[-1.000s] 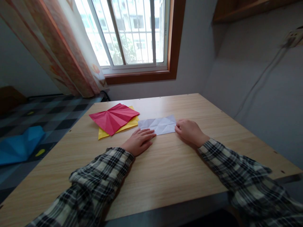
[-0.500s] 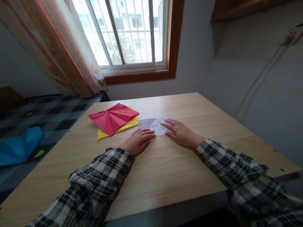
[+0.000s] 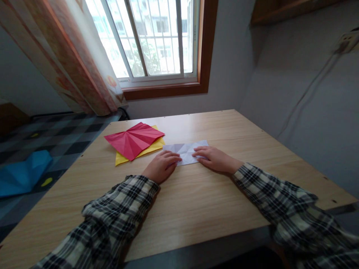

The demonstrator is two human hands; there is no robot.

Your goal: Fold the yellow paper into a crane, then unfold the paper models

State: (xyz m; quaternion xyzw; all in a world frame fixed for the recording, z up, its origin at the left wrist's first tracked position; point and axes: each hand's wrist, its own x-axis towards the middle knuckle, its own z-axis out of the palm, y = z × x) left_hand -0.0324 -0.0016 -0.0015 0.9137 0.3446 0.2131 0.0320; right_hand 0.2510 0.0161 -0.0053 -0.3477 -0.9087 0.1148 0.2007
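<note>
Left hand (image 3: 160, 167) flat, fingers (image 3: 171, 160) spread, pressing near edge of creased white folded paper strip (image 3: 187, 150). Right hand (image 3: 214, 159) flat too, fingertips (image 3: 196, 153) on same strip, gripping nothing. Red pleated paper sheet (image 3: 134, 139) left of left fingers, overlapping yellow paper sheet (image 3: 140, 152) on wooden table (image 3: 196, 201).

Both arms reach forward, side by side, in checked sleeves that go down to the wrists. The left hand (image 3: 162, 165) lies palm down, its fingers held together and pointing up and to the right. The right hand (image 3: 213, 158) lies palm down too, its fingers stretched out flat and pointing left, toward the other hand. The fingertips of the two hands are near each other but do not touch. Neither hand is curled around anything.
</note>
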